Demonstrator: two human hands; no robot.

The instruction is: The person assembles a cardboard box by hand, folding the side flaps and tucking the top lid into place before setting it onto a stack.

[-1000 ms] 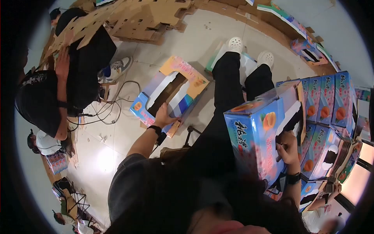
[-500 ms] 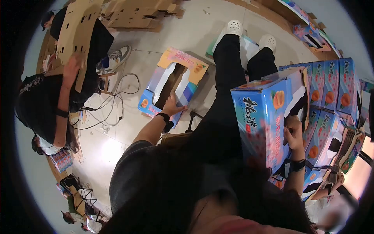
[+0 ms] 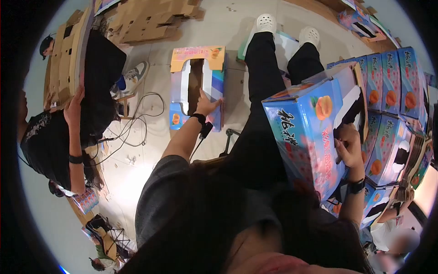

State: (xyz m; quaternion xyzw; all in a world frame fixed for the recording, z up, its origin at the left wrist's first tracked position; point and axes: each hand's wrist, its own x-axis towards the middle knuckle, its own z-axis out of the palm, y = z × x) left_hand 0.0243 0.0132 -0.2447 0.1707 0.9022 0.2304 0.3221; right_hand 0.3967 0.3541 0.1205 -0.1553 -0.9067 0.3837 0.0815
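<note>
A printed cardboard fruit box [image 3: 178, 102] with a long cut-out in its top lies on the floor to my left. My left hand [image 3: 207, 105] grips the panel beside that cut-out, thumb stretched toward the box's right side. A second box, blue and pink with peach pictures [image 3: 299, 132], is tilted against my right leg. My right hand [image 3: 350, 144] is closed on the edge of its opening, and some of the fingers are hidden inside.
Stacked fruit boxes [image 3: 385, 132] rise close on my right. A seated person [image 3: 50, 132] at left handles a flat cardboard piece [image 3: 68, 59]. Flattened cardboard [image 3: 155, 20] lies beyond, and cables [image 3: 143, 118] cross the floor. Another person's arm [image 3: 392, 212] is at lower right.
The floor box has turned from slanted to nearly straight, with my left hand still on it. My right hand stays on the tilted box. The person at left has shifted the cardboard piece.
</note>
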